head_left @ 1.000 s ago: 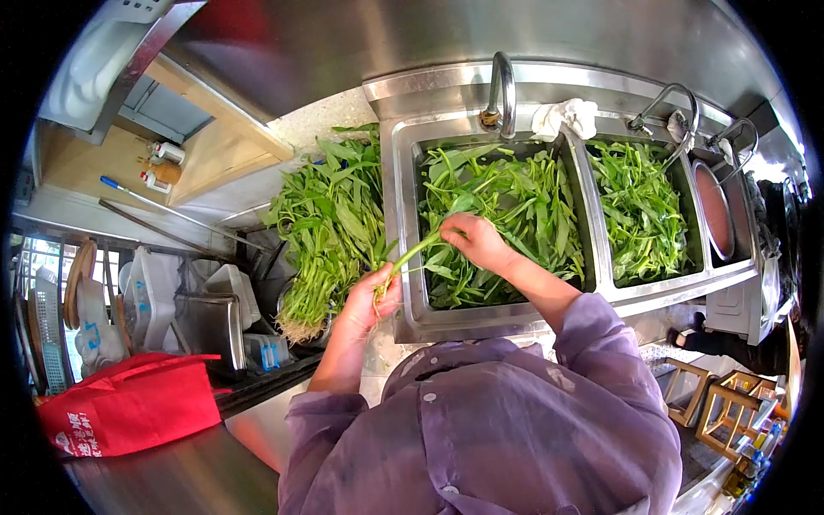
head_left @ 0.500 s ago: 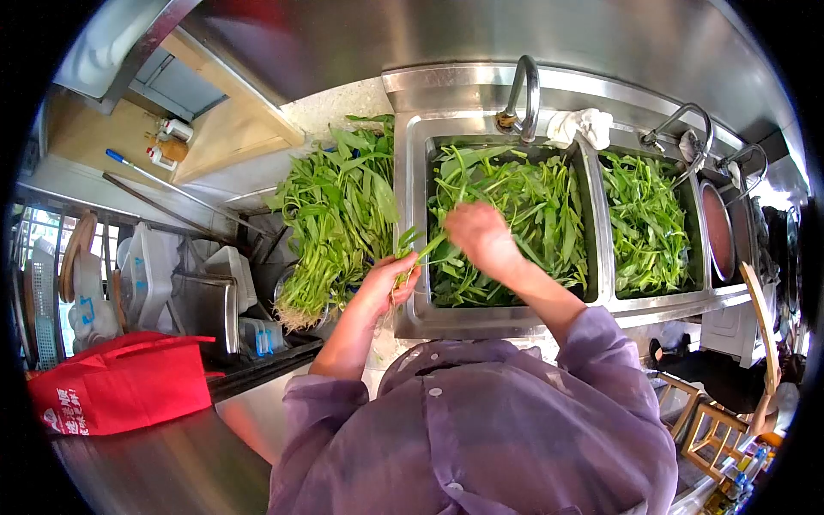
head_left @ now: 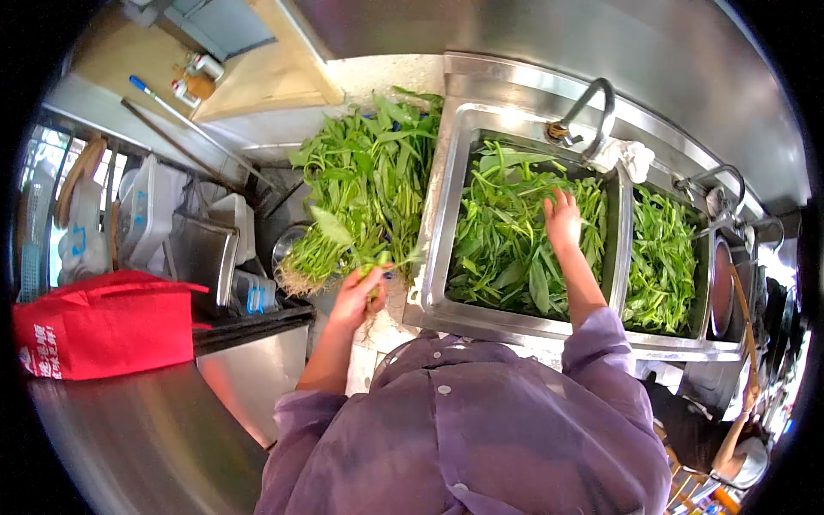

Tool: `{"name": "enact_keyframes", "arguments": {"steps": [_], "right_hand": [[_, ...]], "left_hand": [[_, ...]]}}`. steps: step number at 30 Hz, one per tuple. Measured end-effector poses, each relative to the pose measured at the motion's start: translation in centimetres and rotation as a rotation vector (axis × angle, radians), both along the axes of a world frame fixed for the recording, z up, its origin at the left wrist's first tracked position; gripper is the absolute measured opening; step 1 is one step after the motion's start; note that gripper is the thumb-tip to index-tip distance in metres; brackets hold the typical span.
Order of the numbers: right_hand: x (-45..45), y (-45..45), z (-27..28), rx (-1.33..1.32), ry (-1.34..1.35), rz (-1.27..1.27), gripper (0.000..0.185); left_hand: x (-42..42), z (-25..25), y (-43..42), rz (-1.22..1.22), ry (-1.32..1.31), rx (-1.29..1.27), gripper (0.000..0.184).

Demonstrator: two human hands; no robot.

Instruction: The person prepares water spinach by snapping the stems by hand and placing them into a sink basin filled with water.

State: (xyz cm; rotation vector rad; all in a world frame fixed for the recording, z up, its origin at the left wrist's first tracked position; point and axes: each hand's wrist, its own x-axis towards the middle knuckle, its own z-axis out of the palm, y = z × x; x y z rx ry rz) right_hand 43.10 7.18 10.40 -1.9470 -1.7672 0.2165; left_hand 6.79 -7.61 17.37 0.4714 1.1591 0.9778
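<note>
My left hand (head_left: 359, 296) is closed around a few water spinach stems (head_left: 384, 258), with thin roots hanging below the fist. It is just in front of a big rooted bundle of water spinach (head_left: 365, 184) left of the sink. Over the first sink basin (head_left: 438, 257), my right hand (head_left: 563, 221) has its fingers apart and holds nothing that I can see. Loose water spinach pieces (head_left: 506, 232) fill that basin beneath it. More cut greens (head_left: 661, 257) lie in the second basin.
A curved faucet (head_left: 601, 112) and a white cloth (head_left: 631, 159) are at the sink's back edge. On the left are a red bag (head_left: 107, 326) and plastic containers (head_left: 150, 202). Another person (head_left: 704, 429) is at the lower right, near a long wooden stick (head_left: 745, 318).
My right hand has moved rightward, away from my left hand, and its fingers have spread over the basin. My left hand keeps its stems. The camera view has turned.
</note>
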Motion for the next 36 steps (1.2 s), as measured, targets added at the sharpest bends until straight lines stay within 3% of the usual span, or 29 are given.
{"name": "enact_keyframes", "arguments": {"steps": [1, 3, 6, 8, 11, 12, 13, 15, 17, 19, 20, 22, 25, 29, 30, 33, 34, 36], "right_hand": [[0.0, -0.3, -0.7, -0.045, -0.092, -0.020, 0.034], [-1.1, -0.9, -1.9, -0.444, -0.088, 0.014, 0.065], [-4.4, -2.7, -5.2, -0.704, -0.132, 0.105, 0.074], [-7.2, -3.4, -6.5, -0.945, -0.331, 0.099, 0.079], [-5.9, -3.0, -15.9, -1.078, -0.419, 0.282, 0.077], [-6.4, -3.5, -14.7, -0.889, -0.450, 0.305, 0.067], [-6.4, -2.7, -13.2, -0.902, -0.461, 0.308, 0.067], [-6.3, -0.5, -11.0, -1.130, -0.452, 0.544, 0.055], [-4.7, -0.7, -13.1, -1.026, -0.485, 0.592, 0.050], [-4.5, -1.0, -10.6, -0.945, -0.095, 0.488, 0.049], [-4.6, -1.4, -9.3, -0.952, -0.104, 0.484, 0.049], [-4.9, -2.4, -7.0, -0.762, 0.051, 0.288, 0.045], [-4.3, -3.6, -5.9, -0.800, 0.090, 0.225, 0.044], [-3.7, -4.2, -5.4, -0.771, 0.127, 0.221, 0.042], [-3.8, -4.2, -5.4, -0.767, 0.141, 0.221, 0.042], [-4.5, -3.5, -4.6, -0.663, 0.235, 0.243, 0.037], [-5.4, -3.2, -3.9, -0.609, 0.227, 0.256, 0.034], [-6.7, -2.8, -2.8, -0.548, 0.232, 0.271, 0.031]], "left_hand": [[-2.1, -1.0, -1.1, 0.016, -0.049, 0.017, 0.022], [-5.2, -3.8, -3.2, 0.142, 0.023, -0.018, 0.019], [-6.0, -3.7, -4.0, 0.307, 0.081, -0.150, 0.015], [-6.3, -5.4, -3.7, 0.348, 0.089, -0.197, 0.015], [-6.7, -9.3, -2.4, 0.285, 0.090, -0.242, 0.012], [-6.5, -10.5, -1.7, 0.294, 0.098, -0.257, 0.012], [-6.3, -11.6, -1.0, 0.298, 0.105, -0.273, 0.012], [-5.7, -13.7, 0.6, 0.264, 0.185, -0.313, 0.011], [-4.6, -15.6, 2.0, 0.226, 0.263, -0.346, 0.010], [-3.2, -17.5, 3.1, 0.233, 0.394, -0.282, 0.021], [-2.3, -18.3, 3.6, 0.231, 0.383, -0.287, 0.021], [-0.5, -19.2, 4.2, -0.183, 1.129, -0.188, 0.032], [1.0, -17.1, 4.6, -0.326, 1.160, -0.313, 0.039], [-1.1, -18.1, 4.3, -0.272, 1.086, -0.180, 0.037], [-2.0, -18.3, 4.0, -0.142, 0.968, -0.113, 0.033], [-4.5, -12.2, 4.2, -0.014, 0.460, -0.279, 0.025], [-5.2, -10.5, 4.1, -0.016, 0.476, -0.270, 0.025], [-6.2, -7.8, 3.5, 0.084, 0.154, -0.216, 0.024]]}}
